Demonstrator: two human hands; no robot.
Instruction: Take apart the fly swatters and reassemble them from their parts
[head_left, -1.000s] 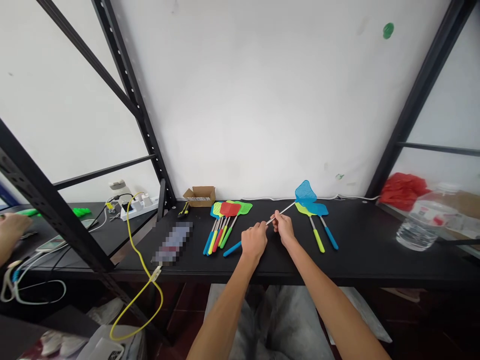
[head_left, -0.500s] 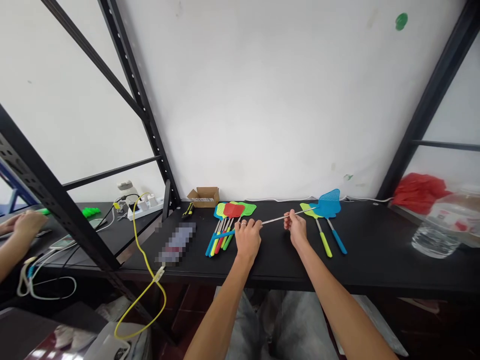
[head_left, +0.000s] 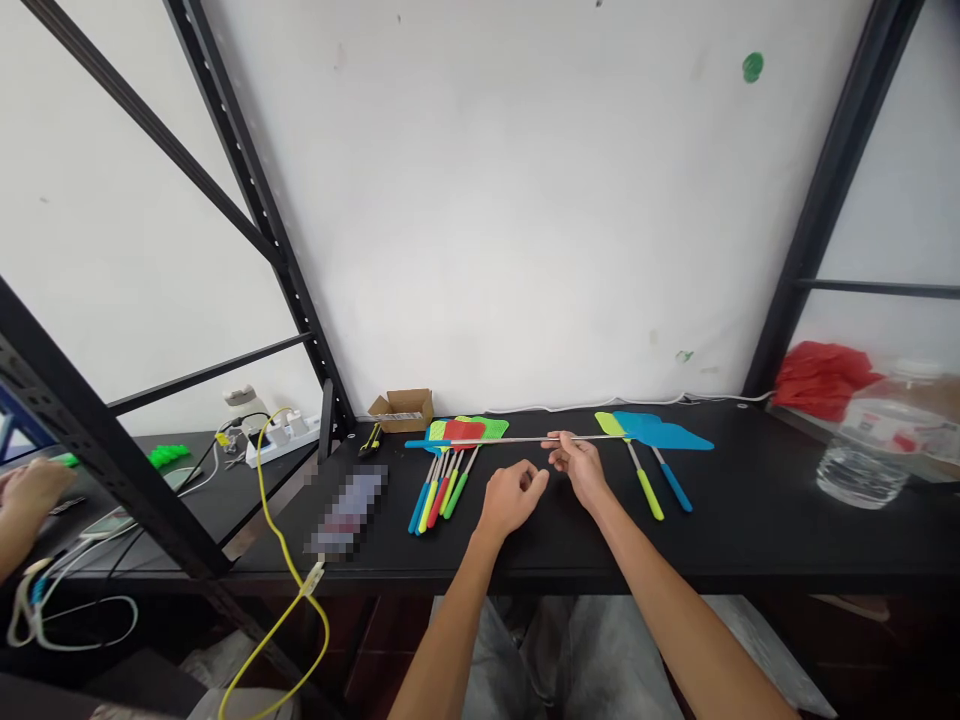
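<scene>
My right hand (head_left: 579,470) pinches the thin metal rod of a blue fly swatter (head_left: 517,440), held crosswise above the table. Its blue handle points left over a fan of fly swatters, and its head points right, seen nearly edge-on. My left hand (head_left: 514,497) is below the rod, apart from it, loosely curled with the thumb held away and nothing in it. The fanned fly swatters (head_left: 442,480) at left have blue, yellow, red and green parts. To the right lie a yellow-green fly swatter (head_left: 649,492) and a blue-handled fly swatter (head_left: 676,487), their heads partly covered.
On the black table (head_left: 570,550) are a small cardboard box (head_left: 403,410), a yellow-black cutter (head_left: 370,440) and a blurred-out phone (head_left: 349,510) on a yellow cable. A plastic bottle (head_left: 862,460) and red bag (head_left: 825,380) stand right. Another person's hand (head_left: 34,490) is far left.
My left hand has let go near the blue handle and dropped below the rod. The fly swatter now lies more level, its handle higher and further left, with my right hand still on the rod.
</scene>
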